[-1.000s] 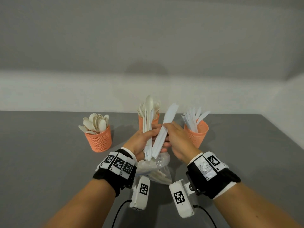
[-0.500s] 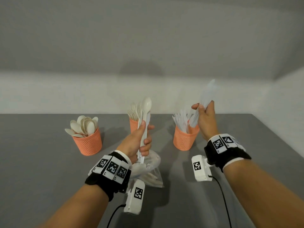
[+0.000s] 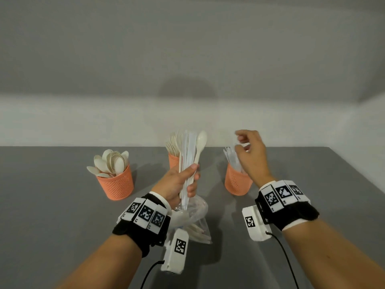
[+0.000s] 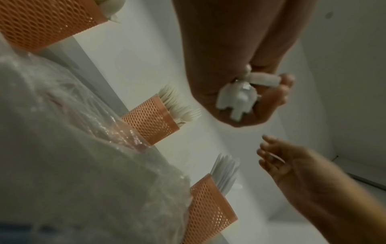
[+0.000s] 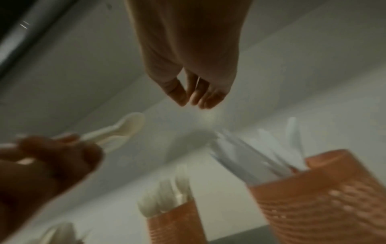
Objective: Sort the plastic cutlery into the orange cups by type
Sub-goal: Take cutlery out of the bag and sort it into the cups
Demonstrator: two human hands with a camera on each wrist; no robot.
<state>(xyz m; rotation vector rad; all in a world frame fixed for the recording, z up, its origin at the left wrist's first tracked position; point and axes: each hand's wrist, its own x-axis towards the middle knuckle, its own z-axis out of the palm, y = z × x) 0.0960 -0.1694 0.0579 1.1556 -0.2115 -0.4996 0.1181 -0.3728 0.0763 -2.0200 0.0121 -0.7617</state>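
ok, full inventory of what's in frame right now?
spoon cup: 1, orange mesh, table left, holds cream spoons.
fork cup: 1, orange, centre back, cream forks.
knife cup: 1, orange, right, white knives.
held cutlery: small bundle, white and cream, spoon on top, in left hand.
plastic bag: 1, clear, table centre, cutlery inside.
table: 1, grey.
left hand: grips the bundle.
right hand: above knife cup, holds nothing.

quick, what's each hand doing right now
Left hand: grips a bundle of cutlery, a spoon on top.
Right hand: holds nothing, fingers loosely curled above the knife cup.
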